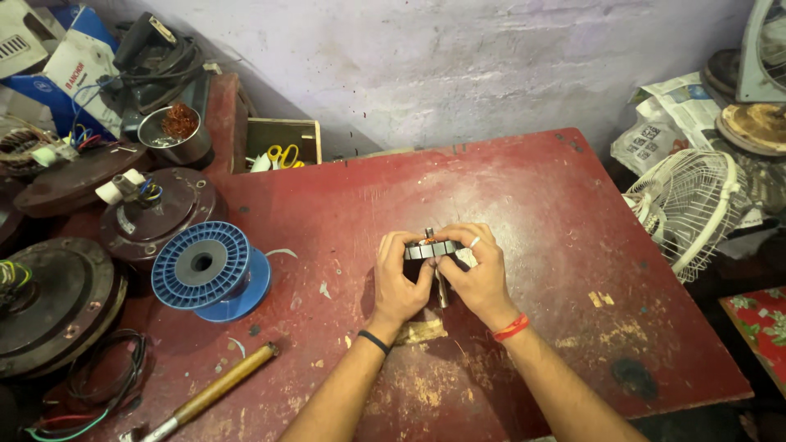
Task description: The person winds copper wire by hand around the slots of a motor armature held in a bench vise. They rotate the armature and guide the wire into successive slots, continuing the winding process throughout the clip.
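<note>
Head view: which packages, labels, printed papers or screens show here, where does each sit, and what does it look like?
Cardboard boxes: top left corner, blue and white, stacked at a slant behind the clutter.
Newspaper: upper right, past the red table, crumpled grey-white printed sheets under a white fan guard.
Patterned sheet: right edge, red with green and white floral print.
No screens in view.
</note>
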